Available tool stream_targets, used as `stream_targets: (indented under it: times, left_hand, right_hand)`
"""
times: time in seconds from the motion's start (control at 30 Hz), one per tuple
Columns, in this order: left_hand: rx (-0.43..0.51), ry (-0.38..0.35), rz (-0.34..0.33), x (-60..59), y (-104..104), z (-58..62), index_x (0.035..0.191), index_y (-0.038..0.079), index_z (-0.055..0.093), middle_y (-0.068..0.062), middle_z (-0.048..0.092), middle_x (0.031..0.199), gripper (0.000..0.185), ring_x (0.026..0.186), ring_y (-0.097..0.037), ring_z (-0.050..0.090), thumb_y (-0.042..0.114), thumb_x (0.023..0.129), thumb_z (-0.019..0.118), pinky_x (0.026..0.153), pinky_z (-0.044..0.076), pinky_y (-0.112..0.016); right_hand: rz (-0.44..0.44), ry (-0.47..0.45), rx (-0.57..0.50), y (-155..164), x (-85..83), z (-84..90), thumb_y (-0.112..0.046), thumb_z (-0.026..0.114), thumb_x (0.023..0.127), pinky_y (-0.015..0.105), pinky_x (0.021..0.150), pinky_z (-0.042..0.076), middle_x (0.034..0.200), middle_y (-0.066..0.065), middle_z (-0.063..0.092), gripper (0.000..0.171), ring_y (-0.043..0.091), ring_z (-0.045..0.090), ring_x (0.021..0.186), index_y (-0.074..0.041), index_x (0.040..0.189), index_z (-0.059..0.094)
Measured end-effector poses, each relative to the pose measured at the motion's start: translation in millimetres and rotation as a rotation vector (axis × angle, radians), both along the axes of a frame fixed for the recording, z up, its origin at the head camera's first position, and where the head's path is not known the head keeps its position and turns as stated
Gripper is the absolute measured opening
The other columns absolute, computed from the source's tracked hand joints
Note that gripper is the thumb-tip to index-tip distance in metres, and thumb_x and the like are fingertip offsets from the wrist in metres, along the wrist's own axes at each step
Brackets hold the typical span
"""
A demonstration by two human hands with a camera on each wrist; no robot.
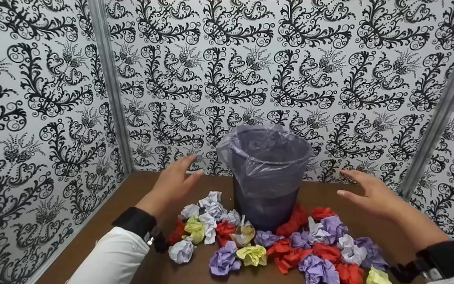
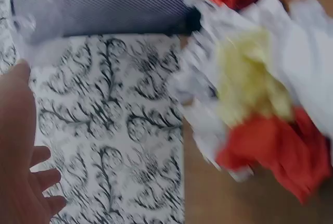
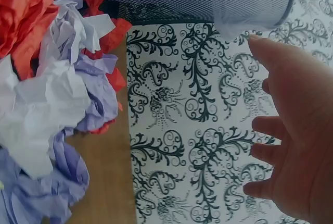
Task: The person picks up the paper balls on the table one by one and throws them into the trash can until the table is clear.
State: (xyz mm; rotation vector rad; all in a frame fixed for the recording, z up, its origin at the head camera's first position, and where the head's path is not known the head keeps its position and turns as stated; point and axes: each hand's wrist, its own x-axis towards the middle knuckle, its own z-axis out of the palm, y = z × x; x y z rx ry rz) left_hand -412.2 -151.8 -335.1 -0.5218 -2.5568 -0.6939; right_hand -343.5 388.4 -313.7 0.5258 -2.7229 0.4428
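Observation:
A dark mesh wastebasket (image 1: 266,205) stands on the brown table, lined with a clear plastic bag (image 1: 266,173) folded over its rim. To its left my left hand (image 1: 175,179) is raised with relaxed fingers, holding nothing. On the other side my right hand (image 1: 373,193) hovers with its fingers apart, also holding nothing. Crumpled paper balls in white, yellow, red and purple lie around the basket's foot, among them a purple ball (image 1: 225,258), a yellow ball (image 1: 252,255) and a white ball (image 1: 181,251). The right wrist view shows white paper (image 3: 47,109) heaped with red and purple.
Walls with a black scroll pattern (image 1: 235,67) stand behind and at both sides of the table (image 1: 93,232). Grey metal posts (image 1: 112,86) mark the wall corners. Paper balls spread thickly across the front and right, with a yellow one (image 1: 377,276) at the near edge.

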Motion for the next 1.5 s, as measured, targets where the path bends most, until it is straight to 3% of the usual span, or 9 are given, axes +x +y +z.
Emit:
stream_targets:
  times: [0.23, 0.4, 0.47, 0.6, 0.77, 0.87, 1.1, 1.27, 1.5]
  left_hand:
    - [0.139, 0.075, -0.122, 7.5, 46.5, 32.7, 0.15, 0.033, 0.029, 0.0, 0.037, 0.153, 0.068, 0.14, -0.02, 0.035, 0.064, 0.092, 0.045, 0.112, 0.03, -0.049]
    - [0.229, 0.021, -0.199, 14.1, 79.6, 48.8, 0.147, 0.045, 0.028, 0.004, 0.052, 0.139, 0.075, 0.125, -0.017, 0.05, 0.07, 0.082, 0.056, 0.106, 0.037, -0.051]
    - [0.231, -0.007, -0.201, 15.2, 89.4, 51.5, 0.147, 0.045, 0.028, 0.003, 0.052, 0.14, 0.082, 0.124, -0.019, 0.052, 0.073, 0.076, 0.059, 0.106, 0.038, -0.052]
    - [0.204, -0.05, -0.167, 14.7, 103.6, 50.4, 0.148, 0.037, 0.031, 0.0, 0.045, 0.147, 0.095, 0.128, -0.022, 0.049, 0.078, 0.068, 0.063, 0.105, 0.038, -0.052]
    - [0.285, -0.144, -0.179, 13.5, 116.8, 42.9, 0.138, 0.031, 0.042, -0.001, 0.062, 0.12, 0.09, 0.098, -0.014, 0.063, 0.073, 0.064, 0.071, 0.084, 0.053, -0.037]
    - [0.331, -0.155, -0.182, 13.0, 123.8, 39.0, 0.132, 0.028, 0.044, -0.002, 0.062, 0.114, 0.085, 0.09, -0.014, 0.064, 0.07, 0.065, 0.073, 0.076, 0.055, -0.032]
    - [0.418, -0.117, -0.178, 9.1, 131.6, 30.1, 0.127, 0.026, 0.044, 0.007, 0.055, 0.114, 0.081, 0.096, -0.013, 0.061, 0.062, 0.064, 0.079, 0.079, 0.054, -0.033]
    - [0.445, -0.097, -0.19, 5.3, 135.1, 23.8, 0.124, 0.028, 0.044, 0.008, 0.053, 0.114, 0.08, 0.097, -0.011, 0.06, 0.063, 0.062, 0.08, 0.08, 0.054, -0.033]
    - [0.46, -0.099, -0.208, 1.6, 138.8, 20.5, 0.122, 0.028, 0.043, 0.008, 0.053, 0.114, 0.082, 0.099, -0.012, 0.06, 0.066, 0.059, 0.079, 0.083, 0.054, -0.036]
  right_hand:
    - [0.05, -0.015, 0.019, 4.8, 34.7, -2.2, -0.051, 0.062, 0.089, 0.071, 0.097, 0.033, 0.145, 0.02, 0.044, 0.071, 0.048, 0.044, 0.126, -0.017, 0.147, 0.04]
    - [0.049, -0.062, 0.072, 8.2, 65.0, -9.7, -0.055, 0.067, 0.084, 0.07, 0.092, 0.039, 0.14, 0.018, 0.05, 0.069, 0.045, 0.051, 0.12, -0.025, 0.143, 0.045]
    - [0.057, -0.082, 0.098, 10.6, 75.6, -15.0, -0.057, 0.069, 0.081, 0.067, 0.091, 0.042, 0.138, 0.015, 0.053, 0.069, 0.042, 0.054, 0.118, -0.027, 0.14, 0.048]
    - [0.095, -0.118, 0.146, 17.8, 90.1, -29.9, -0.057, 0.075, 0.074, 0.057, 0.082, 0.05, 0.127, 0.01, 0.061, 0.071, 0.033, 0.059, 0.109, -0.026, 0.134, 0.053]
    - [0.134, -0.258, 0.108, 29.7, 97.2, -51.1, -0.044, 0.082, 0.07, 0.031, 0.066, 0.052, 0.108, 0.001, 0.063, 0.072, 0.007, 0.059, 0.088, -0.019, 0.131, 0.054]
    - [0.192, -0.34, 0.035, 35.7, 99.7, -62.1, -0.035, 0.084, 0.07, 0.024, 0.058, 0.049, 0.099, -0.001, 0.061, 0.068, 0.001, 0.055, 0.076, -0.012, 0.127, 0.055]
    - [0.231, -0.427, -0.023, 36.4, 100.9, -79.8, -0.035, 0.082, 0.074, 0.023, 0.05, 0.043, 0.081, -0.01, 0.056, 0.048, 0.0, 0.049, 0.065, -0.017, 0.113, 0.06]
    - [0.28, -0.391, 0.03, 40.3, 96.9, -90.6, -0.035, 0.081, 0.077, 0.022, 0.051, 0.041, 0.086, -0.013, 0.056, 0.041, -0.003, 0.047, 0.067, -0.018, 0.108, 0.062]
    - [0.271, -0.455, 0.033, 46.4, 91.4, -107.9, -0.033, 0.078, 0.081, 0.024, 0.058, 0.044, 0.093, -0.01, 0.059, 0.038, -0.002, 0.051, 0.075, -0.018, 0.111, 0.061]
